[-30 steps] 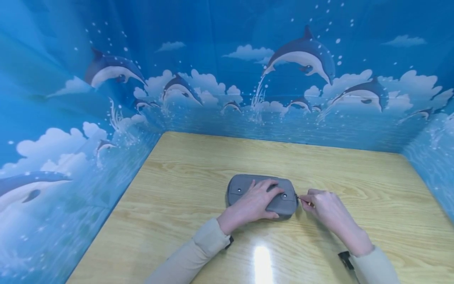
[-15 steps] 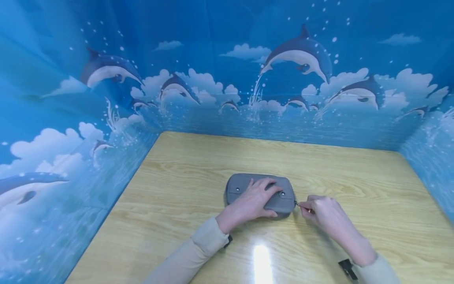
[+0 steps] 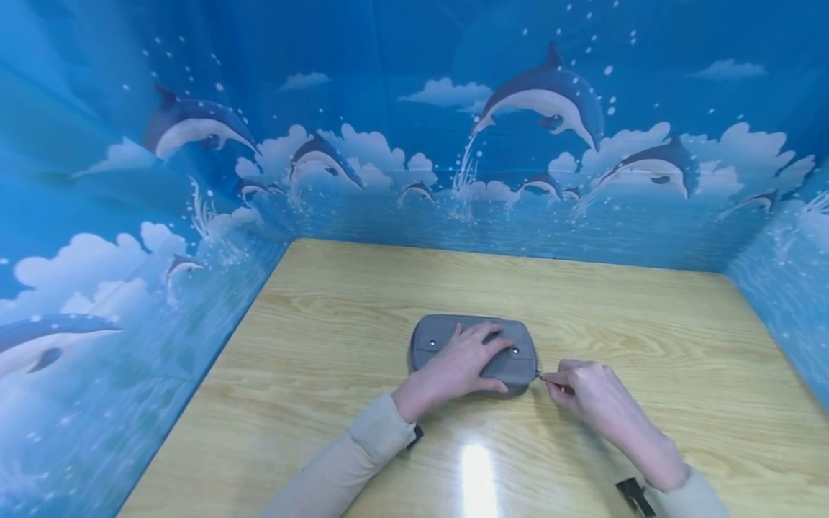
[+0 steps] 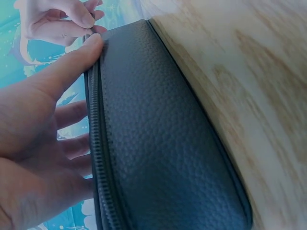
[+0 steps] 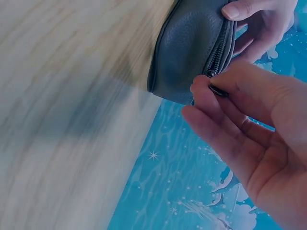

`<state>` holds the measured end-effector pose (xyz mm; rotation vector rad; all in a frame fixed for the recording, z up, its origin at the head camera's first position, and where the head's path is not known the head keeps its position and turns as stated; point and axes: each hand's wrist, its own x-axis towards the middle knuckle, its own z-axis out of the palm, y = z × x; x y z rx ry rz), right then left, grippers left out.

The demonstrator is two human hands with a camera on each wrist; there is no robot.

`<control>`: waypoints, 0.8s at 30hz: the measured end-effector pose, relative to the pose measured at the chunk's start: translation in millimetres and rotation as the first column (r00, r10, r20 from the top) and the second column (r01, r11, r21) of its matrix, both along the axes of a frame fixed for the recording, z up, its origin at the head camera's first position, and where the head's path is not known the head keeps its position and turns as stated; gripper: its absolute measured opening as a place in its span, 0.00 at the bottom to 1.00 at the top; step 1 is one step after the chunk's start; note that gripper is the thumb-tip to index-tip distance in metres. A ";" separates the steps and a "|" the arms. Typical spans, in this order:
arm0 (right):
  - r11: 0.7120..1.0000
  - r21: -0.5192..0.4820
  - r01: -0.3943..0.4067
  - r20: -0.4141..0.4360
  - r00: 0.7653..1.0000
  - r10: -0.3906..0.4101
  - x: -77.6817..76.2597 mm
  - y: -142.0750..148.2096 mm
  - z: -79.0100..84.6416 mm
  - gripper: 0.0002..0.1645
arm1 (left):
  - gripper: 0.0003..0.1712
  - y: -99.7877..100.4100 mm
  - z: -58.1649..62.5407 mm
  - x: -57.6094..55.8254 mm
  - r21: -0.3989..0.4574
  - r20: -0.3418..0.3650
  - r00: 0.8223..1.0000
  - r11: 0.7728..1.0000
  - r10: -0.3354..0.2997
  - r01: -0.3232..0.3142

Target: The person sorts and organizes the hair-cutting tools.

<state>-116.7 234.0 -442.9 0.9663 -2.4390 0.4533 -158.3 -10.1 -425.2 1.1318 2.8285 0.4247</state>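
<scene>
A grey leather-look zip pouch [image 3: 469, 327] with two metal snaps lies on the wooden table. My left hand [image 3: 456, 365] rests across its top with the fingers spread. In the left wrist view that hand's thumb [image 4: 72, 64] presses by the zipper [image 4: 98, 148], which runs along the pouch's side. At the pouch's right end, my right hand [image 3: 591, 388] pinches the dark zipper pull [image 5: 219, 90] between thumb and forefinger. Its other fingers are loosely bent. The zipper teeth beside the left thumb look closed together.
The light wooden table [image 3: 363, 288] has a printed dolphin-and-sea backdrop [image 3: 388, 158] along its back and sides. A bright light reflection [image 3: 478, 478] shows on the wood near the front. Black straps [image 3: 635, 496] show at the sleeve cuffs.
My right hand has drawn the zipper pull a short way towards the near right corner of the pouch. My left hand stays on top of the pouch; the head view has shifted slightly.
</scene>
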 end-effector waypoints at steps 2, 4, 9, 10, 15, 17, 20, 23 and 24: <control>1.000 -0.011 -0.008 0.012 1.000 0.008 0.5 0.2 0.0 0.09 | 0.43 -0.2 0.6 -0.5 0.003 0.007 1.000 1.000 0.001 -0.001; 1.000 -0.019 -0.015 0.027 1.000 0.015 1.4 -0.1 0.3 0.08 | 0.43 -0.6 1.4 -0.9 0.005 0.012 1.000 1.000 -0.001 0.001; 0.999 -0.048 -0.024 0.082 0.996 0.028 4.6 -1.3 2.2 0.08 | 0.42 -1.1 3.0 -1.6 0.004 0.015 1.000 1.000 -0.008 0.008; 0.999 -0.049 -0.020 0.089 0.996 0.025 5.2 -1.8 2.4 0.08 | 0.42 -1.1 3.3 -1.8 0.003 0.016 1.000 1.000 -0.008 0.008; 0.998 -0.060 -0.008 0.108 0.994 0.014 7.6 -5.7 2.6 0.09 | 0.42 -0.4 4.1 -2.5 -0.003 0.016 1.000 1.000 -0.002 0.002; 0.998 -0.066 -0.021 0.111 0.993 0.028 8.4 -7.4 2.3 0.08 | 0.42 0.0 4.0 -2.8 -0.003 0.015 1.000 1.000 -0.001 0.001; 0.996 -0.077 -0.044 0.123 0.991 0.053 9.8 -10.7 2.3 0.06 | 0.42 0.5 3.8 -3.4 -0.001 0.011 1.000 1.000 0.001 -0.001; 0.995 -0.084 -0.050 0.134 0.989 0.061 11.4 -13.7 2.3 0.04 | 0.42 1.0 3.4 -3.7 -0.001 0.007 1.000 1.000 0.003 -0.003; 0.995 -0.088 -0.047 0.137 0.989 0.059 11.8 -15.0 2.3 0.04 | 0.42 1.2 3.5 -3.7 -0.003 0.005 1.000 1.000 0.004 -0.004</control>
